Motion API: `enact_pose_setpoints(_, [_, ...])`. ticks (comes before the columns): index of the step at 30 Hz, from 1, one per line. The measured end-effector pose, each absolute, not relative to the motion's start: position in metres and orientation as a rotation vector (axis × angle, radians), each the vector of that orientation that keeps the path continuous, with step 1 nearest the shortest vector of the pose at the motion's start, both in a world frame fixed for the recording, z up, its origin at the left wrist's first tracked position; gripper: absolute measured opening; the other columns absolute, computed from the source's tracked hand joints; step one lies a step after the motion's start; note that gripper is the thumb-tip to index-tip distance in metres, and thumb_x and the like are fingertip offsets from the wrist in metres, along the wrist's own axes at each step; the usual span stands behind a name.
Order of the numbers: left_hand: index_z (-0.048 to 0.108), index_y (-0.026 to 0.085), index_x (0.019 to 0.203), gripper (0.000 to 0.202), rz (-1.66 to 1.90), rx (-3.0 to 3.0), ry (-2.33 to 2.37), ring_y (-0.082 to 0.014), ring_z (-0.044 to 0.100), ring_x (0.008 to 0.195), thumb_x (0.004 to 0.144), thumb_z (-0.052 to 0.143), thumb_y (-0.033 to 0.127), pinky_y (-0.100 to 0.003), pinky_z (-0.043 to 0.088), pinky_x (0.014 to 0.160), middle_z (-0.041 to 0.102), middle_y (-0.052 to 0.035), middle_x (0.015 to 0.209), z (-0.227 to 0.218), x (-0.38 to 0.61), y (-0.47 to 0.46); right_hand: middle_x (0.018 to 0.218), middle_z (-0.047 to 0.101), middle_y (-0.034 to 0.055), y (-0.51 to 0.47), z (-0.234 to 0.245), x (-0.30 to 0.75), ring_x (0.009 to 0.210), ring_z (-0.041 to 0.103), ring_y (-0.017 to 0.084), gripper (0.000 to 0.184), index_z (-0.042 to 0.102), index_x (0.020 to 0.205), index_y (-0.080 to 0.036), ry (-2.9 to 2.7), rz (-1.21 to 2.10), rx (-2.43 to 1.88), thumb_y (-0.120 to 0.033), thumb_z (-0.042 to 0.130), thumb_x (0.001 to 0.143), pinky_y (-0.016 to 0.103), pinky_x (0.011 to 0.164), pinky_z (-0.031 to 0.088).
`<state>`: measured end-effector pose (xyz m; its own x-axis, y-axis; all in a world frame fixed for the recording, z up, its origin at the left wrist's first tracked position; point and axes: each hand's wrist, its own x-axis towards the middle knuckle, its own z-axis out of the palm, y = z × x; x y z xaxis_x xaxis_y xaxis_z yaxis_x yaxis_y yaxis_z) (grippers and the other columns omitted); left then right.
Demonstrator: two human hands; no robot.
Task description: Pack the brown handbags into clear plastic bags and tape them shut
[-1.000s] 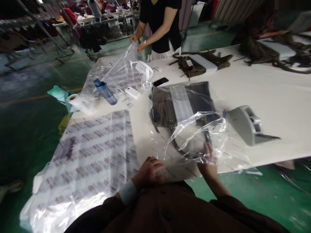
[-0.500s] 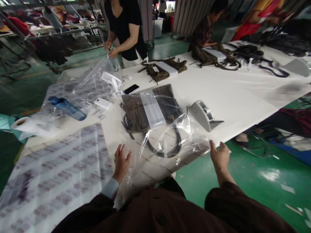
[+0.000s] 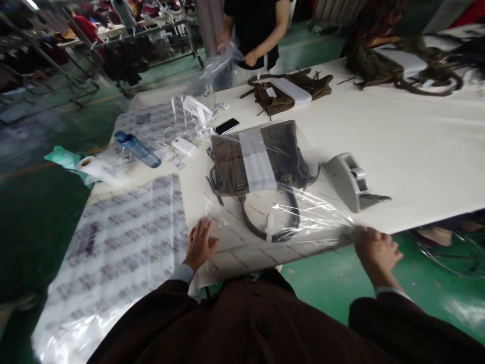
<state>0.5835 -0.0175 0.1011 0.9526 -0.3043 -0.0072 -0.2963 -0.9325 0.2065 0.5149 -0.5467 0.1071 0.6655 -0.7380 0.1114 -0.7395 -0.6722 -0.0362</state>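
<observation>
A brown handbag (image 3: 227,162) with a white band (image 3: 258,162) round its middle lies inside a clear plastic bag (image 3: 322,217), its dark handle (image 3: 297,212) toward me. My right hand (image 3: 377,250) is closed on the plastic bag's right corner, and the film is drawn into taut creases toward it. On the left, my left hand (image 3: 200,242) rests with fingers stretched out on the near-left part of the plastic. A grey tape dispenser (image 3: 350,179) stands just right of the handbag.
Printed plastic sheets (image 3: 129,253) cover the table's left part. Behind them are a blue bottle (image 3: 138,149), a white roll (image 3: 100,167), a white power bank (image 3: 184,146) and a phone (image 3: 227,126). Another brown bag (image 3: 276,96) lies near a co-worker (image 3: 257,35) handling clear plastic.
My right hand has gone from open beside the plastic to closed on its corner, pulling it taut to the right. My left hand still lies flat. The view has shifted.
</observation>
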Motion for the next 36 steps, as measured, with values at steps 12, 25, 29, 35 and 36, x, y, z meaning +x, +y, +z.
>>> enact_pose_setpoints(12, [0.049,0.018,0.126,0.059,-0.403,2.571,-0.915,-0.0260,0.038,0.128,0.080,0.056,0.054,-0.044,0.033,0.106,0.046,-0.0139,0.135,0.128,0.526,0.014,0.113,0.060,0.0144,-0.532,0.070,0.421,0.101,0.054,0.037,0.050,0.056,0.116,-0.039,-0.917,0.066,3.144,-0.052,0.035,0.072,0.054,0.074,0.037])
enact_pose_setpoints(25, [0.064,0.019,0.090,0.019,-0.354,2.526,-1.035,-0.0212,0.050,0.112,0.086,0.046,0.021,-0.040,0.042,0.096,0.057,-0.0070,0.120,0.138,0.554,0.026,0.138,0.042,0.0145,-0.257,0.119,0.508,0.127,0.036,0.027,0.061,0.044,0.131,-0.016,1.111,0.146,3.325,-0.048,0.056,0.080,0.045,0.100,0.031])
enact_pose_setpoints(29, [0.064,0.018,0.087,0.021,-0.272,2.437,-1.035,-0.0192,0.051,0.109,0.088,0.043,0.024,-0.037,0.042,0.095,0.061,-0.0064,0.115,0.147,0.556,0.028,0.139,0.040,0.0178,-0.241,0.099,0.503,0.128,0.033,0.029,0.065,0.043,0.132,-0.011,1.047,0.187,3.304,-0.049,0.055,0.081,0.047,0.100,0.029])
enact_pose_setpoints(35, [0.063,0.020,0.104,0.030,-0.286,2.391,-1.116,-0.0222,0.045,0.120,0.087,0.048,0.040,-0.039,0.038,0.101,0.057,-0.0075,0.124,0.157,0.562,0.032,0.120,0.058,0.0103,-0.243,0.102,0.503,0.115,0.046,0.022,0.028,0.057,0.114,-0.018,1.025,0.360,3.356,-0.021,0.044,0.089,0.040,0.093,0.034])
enact_pose_setpoints(36, [0.059,0.020,0.113,0.040,-0.288,2.407,-1.142,-0.0244,0.040,0.125,0.084,0.053,0.046,-0.041,0.035,0.103,0.052,-0.0086,0.131,0.156,0.564,0.033,0.117,0.059,0.0099,-0.243,0.103,0.504,0.112,0.048,0.022,0.027,0.058,0.112,-0.018,1.038,0.353,3.367,-0.021,0.043,0.090,0.039,0.091,0.036])
